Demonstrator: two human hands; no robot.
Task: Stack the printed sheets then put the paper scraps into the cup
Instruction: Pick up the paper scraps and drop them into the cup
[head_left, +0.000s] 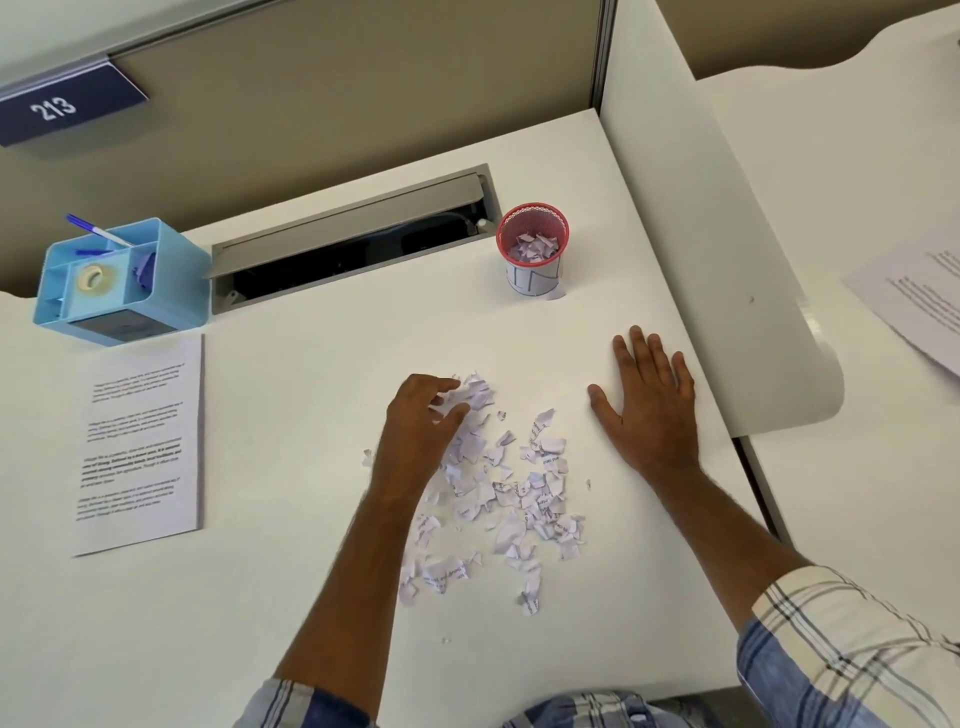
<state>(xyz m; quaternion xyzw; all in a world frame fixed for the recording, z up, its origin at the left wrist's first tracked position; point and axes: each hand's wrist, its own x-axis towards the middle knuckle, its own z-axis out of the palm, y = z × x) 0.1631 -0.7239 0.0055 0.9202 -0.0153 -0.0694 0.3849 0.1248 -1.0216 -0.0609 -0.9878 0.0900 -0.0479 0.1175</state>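
Observation:
A stack of printed sheets (140, 447) lies flat on the white desk at the left. A pile of torn paper scraps (511, 499) is spread over the middle of the desk. My left hand (423, 415) sits at the pile's far left end, its fingers curled round a clump of scraps. My right hand (649, 405) rests flat on the desk to the right of the pile, fingers spread. A red mesh cup (533, 249) stands at the back right, with some scraps inside it and one small scrap lying at its base.
A light blue desk organiser (124, 283) with pens and tape stands at the back left. An open grey cable tray (353, 239) runs along the back. A white divider panel (727, 291) bounds the right side; more printed sheets (914, 306) lie on the neighbouring desk.

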